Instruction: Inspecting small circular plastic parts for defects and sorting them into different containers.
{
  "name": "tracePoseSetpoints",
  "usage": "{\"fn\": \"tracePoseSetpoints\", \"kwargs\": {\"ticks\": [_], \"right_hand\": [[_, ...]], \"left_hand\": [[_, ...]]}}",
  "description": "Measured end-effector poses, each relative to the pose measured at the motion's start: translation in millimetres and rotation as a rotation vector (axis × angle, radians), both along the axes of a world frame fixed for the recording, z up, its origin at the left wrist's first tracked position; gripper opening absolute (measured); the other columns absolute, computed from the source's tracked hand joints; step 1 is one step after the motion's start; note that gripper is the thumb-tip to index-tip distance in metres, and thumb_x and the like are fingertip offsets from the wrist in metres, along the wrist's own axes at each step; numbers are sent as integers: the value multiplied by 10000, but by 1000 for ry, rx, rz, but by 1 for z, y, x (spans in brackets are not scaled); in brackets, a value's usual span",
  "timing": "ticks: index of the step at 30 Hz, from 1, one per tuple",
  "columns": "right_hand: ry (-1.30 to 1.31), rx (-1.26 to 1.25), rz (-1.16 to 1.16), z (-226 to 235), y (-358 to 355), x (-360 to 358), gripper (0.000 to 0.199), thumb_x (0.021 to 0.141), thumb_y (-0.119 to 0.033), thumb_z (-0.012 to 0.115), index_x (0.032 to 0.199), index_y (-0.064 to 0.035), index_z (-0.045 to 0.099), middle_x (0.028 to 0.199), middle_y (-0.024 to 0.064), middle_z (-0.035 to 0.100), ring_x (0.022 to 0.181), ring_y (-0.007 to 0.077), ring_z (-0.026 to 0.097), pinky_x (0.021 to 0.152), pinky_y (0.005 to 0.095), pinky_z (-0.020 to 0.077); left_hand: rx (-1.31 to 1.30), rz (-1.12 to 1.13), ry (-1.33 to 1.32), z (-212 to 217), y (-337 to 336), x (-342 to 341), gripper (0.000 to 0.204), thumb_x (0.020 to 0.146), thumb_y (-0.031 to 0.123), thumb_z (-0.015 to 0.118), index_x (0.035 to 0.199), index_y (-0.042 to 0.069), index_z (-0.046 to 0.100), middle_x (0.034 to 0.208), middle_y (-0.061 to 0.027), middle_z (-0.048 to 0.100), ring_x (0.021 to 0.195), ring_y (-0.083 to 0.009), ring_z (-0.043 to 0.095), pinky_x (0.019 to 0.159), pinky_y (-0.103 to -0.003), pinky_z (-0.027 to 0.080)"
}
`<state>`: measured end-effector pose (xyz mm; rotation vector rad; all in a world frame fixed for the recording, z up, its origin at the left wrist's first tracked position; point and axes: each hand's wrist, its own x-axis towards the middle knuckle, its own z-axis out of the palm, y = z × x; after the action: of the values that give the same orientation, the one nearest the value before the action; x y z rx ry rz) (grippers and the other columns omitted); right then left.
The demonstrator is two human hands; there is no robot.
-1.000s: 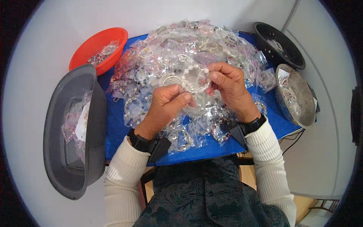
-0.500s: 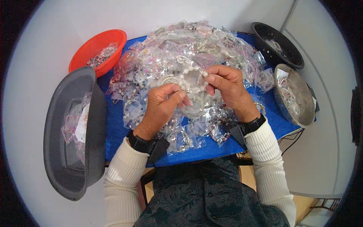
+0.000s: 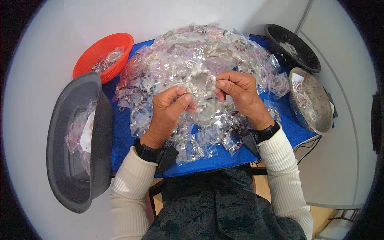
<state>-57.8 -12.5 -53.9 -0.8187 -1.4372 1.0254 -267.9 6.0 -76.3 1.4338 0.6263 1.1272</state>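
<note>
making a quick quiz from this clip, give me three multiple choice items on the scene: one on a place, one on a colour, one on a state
1. Where does the red basket sit?
A. far left of the blue table top
B. on the person's lap
C. inside the metal colander

2. What colour is the big oval tub on the left?
A. yellow
B. dark grey
C. white

3. What are the left hand and right hand doing?
A. resting flat and empty
B. together holding a pale bead bracelet above the heap of clear bags
C. lifting the black basket

Answers: 1 A, the basket stands at the far left corner. 2 B, its rim and walls are dark grey. 3 B, both hands' fingers pinch the bead ring.
</note>
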Motion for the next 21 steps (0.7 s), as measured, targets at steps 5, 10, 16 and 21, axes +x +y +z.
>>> {"fn": "tracePoseSetpoints", "kwargs": {"ticks": [5, 10, 16, 21], "right_hand": [[14, -2, -27, -1, 1, 1, 127, 876, -84, 571, 904, 25, 629, 699, 52, 602, 559, 102, 536, 517, 235, 440], [45, 1, -31, -4, 3, 2, 130, 873, -73, 568, 912, 37, 626, 708, 64, 607, 549, 114, 536, 518, 245, 439], [25, -22, 28, -2, 4, 6, 153, 876, -110, 573, 907, 28, 633, 718, 59, 608, 582, 111, 547, 523, 241, 441], [16, -121, 52, 1, 2, 7, 197, 876, -166, 581, 930, 13, 640, 749, 37, 613, 618, 91, 547, 549, 223, 441]], "left_hand": [[18, -24, -21, -2, 2, 0, 107, 876, 83, 554, 839, -8, 595, 755, -52, 635, 688, -112, 607, 629, -254, 500], [-56, -70, 52, 3, -3, 1, 98, 871, 83, 566, 852, -5, 603, 774, -58, 641, 716, -126, 625, 635, -254, 502], [-21, -79, 62, 3, -3, 0, 88, 864, 65, 566, 853, -14, 602, 766, -62, 637, 698, -130, 628, 609, -248, 502], [-35, -77, 52, 1, -2, -3, 79, 856, 47, 562, 856, -18, 605, 748, -62, 628, 652, -119, 612, 577, -239, 499]]}}
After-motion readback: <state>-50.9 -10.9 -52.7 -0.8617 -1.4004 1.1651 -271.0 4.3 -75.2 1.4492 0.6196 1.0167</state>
